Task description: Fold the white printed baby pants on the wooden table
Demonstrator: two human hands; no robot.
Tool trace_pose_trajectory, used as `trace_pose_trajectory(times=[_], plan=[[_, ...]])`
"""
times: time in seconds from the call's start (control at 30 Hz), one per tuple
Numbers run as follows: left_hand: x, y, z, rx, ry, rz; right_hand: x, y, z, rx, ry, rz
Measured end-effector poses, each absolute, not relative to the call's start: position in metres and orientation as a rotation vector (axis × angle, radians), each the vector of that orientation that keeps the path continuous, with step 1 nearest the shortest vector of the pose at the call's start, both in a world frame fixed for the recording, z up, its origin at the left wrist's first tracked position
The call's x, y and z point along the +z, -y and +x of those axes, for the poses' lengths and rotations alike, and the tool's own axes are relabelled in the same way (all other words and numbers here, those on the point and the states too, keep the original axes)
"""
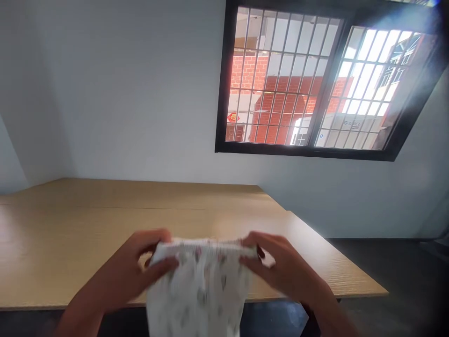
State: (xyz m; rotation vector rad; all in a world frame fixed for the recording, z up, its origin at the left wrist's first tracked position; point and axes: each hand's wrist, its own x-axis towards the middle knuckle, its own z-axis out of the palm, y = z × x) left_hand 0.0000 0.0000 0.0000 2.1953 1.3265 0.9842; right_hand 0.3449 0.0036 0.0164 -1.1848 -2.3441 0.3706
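Between both hands hangs a white printed garment with a gathered, waistband-like top edge and small dark and reddish marks. My left hand pinches its upper left corner between thumb and fingers. At the upper right corner, my right hand grips the same edge in a similar pinch. The top edge is stretched out between them, roughly level, in front of the table's near edge. Motion blurs the cloth, and its lower end runs out of the picture, so its full shape is hidden.
A light wooden table spreads ahead, with its right edge slanting toward me. Behind it is a pale wall with a dark-framed, barred window. Dark floor shows at the right.
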Motion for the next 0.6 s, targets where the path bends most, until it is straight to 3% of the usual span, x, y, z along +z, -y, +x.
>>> trace_pose_trajectory(times=[0.1, 0.2, 0.43, 0.6], plan=[[0.011, -0.093, 0.026, 0.975, -1.395, 2.399, 0.032, -0.085, 0.340, 0.118, 2.317, -1.309], [-0.024, -0.149, 0.055, 1.005, -1.578, 2.389, -0.004, -0.144, 0.338, -0.005, 2.236, -1.550], [-0.172, -0.138, 0.088, 0.468, -1.522, 2.505, -0.134, -0.153, 0.333, 0.174, 2.498, -1.594], [-0.177, -0.152, 0.085, 0.410, -1.560, 2.518, -0.154, -0.173, 0.328, 0.173, 2.456, -1.700]])
